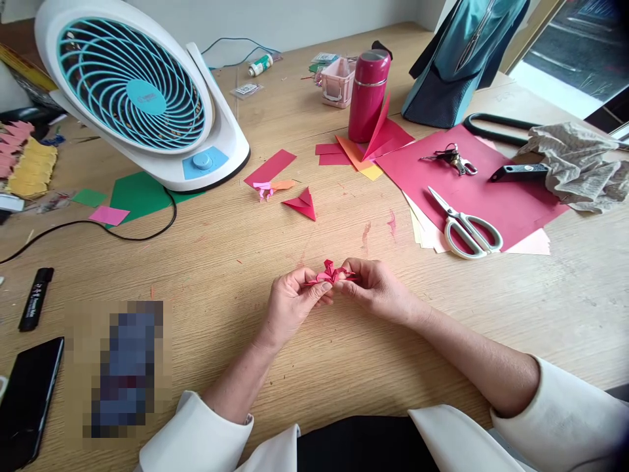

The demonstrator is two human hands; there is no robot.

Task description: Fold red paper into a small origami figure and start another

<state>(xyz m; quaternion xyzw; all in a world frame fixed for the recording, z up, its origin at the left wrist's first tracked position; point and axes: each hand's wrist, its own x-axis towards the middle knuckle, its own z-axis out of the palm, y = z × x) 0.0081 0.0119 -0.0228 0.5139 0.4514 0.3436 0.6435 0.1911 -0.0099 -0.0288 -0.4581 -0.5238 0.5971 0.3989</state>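
Between my two hands is a small red folded-paper figure (329, 267), with creased parts sticking out to both sides and a short piece pointing up. My left hand (295, 298) pinches its left part between thumb and fingers. On the other side, my right hand (376, 287) pinches the right part, its thumb near the middle folds. The fingers cover some of the figure. Farther back on the table lie a red folded-paper piece (302, 204) and a small pink and orange paper figure (265, 189).
A white fan (226, 141) stands at the back left, its cable (142, 237) crossing the table. Scissors (464, 229) and keys (452, 157) lie on red paper (413, 170) at right. Behind stand a red flask (367, 98) and a teal bag (449, 65). A phone (32, 400) lies left.
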